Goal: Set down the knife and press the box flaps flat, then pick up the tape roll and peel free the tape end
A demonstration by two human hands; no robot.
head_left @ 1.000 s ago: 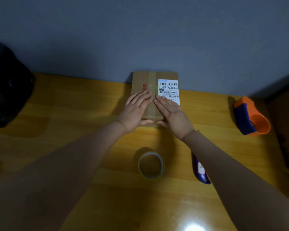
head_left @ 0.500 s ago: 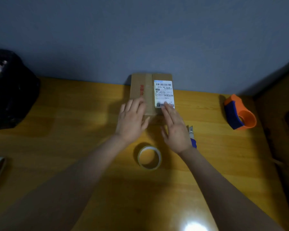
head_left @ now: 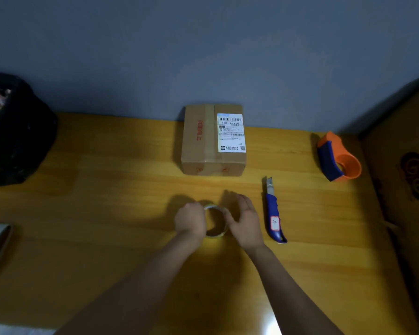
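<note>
The left hand (head_left: 191,221) is curling over the left rim of the small roll of clear, yellowish packing tape (head_left: 215,222), which is lying flat on the yellow wooden table (head_left: 102,189) directly in front of the person, and its fingers are gripping that side. The right hand (head_left: 246,222) is cupping the roll's right side with the fingers half spread, the thumb resting against the rim; whether it is truly pinching or only touching cannot be told. To my judgement, the roll is best handled by steadying it with one hand while the other is feeling round the smooth outer face for the loose end, since clear tape is hiding its own edge in this dim light. Just to the right of the right hand, a blue-handled utility knife (head_left: 273,213) is lying with its blade pointing away, so the right wrist should be keeping off it. Farther back, a taped brown cardboard box (head_left: 203,151) is sitting against the grey wall, carrying a white shipping label (head_left: 231,132) with barcodes and a code reading roughly "501E", plus red printed characters too blurred to read. An orange and blue tape dispenser (head_left: 338,157) is standing well apart at the right.
</note>
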